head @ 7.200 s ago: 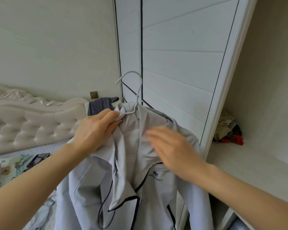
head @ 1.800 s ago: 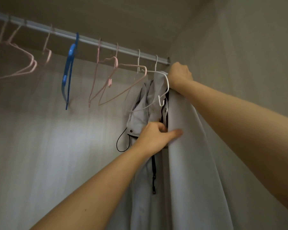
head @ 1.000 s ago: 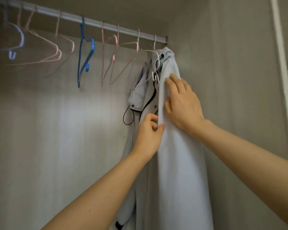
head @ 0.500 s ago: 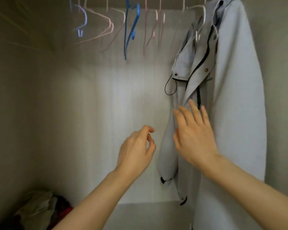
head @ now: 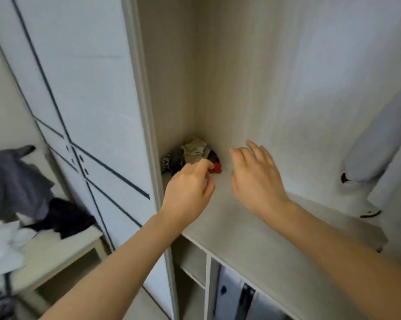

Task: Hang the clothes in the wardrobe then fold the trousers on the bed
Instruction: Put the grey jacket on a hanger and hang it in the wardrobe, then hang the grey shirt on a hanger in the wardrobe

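I saw the big pale wood-look wardrobe [head: 275, 88] standing open in front of me. Its white sliding door [head: 79, 88], with thin dark lines across it, was on the left side.

The light grey jacket [head: 379, 139] with dark trim hung inside the wardrobe at the far right edge of my view. One sleeve hung down close over the flat pale shelf [head: 252, 239]. I could not see the top of the jacket.

A low white table [head: 63, 245] stood outside the wardrobe, to the left of the door. A heap of clothes [head: 12, 181] lay on it, dark grey, black and white all mixed up. I could not tell which ones were trousers.

Both bare arms reached out over the shelf. The right hand [head: 255, 179] was spread out with its fingers loose, and it held nothing. The left hand [head: 188, 192] was just beside it. Its fingers were curled in a little, and it held nothing too. The two hands did not touch.

A small pile [head: 192, 151] of crumpled cloth sat in the back left corner of the shelf, just behind the left hand. A little red piece [head: 217, 168] stuck out of it, between the two hands.
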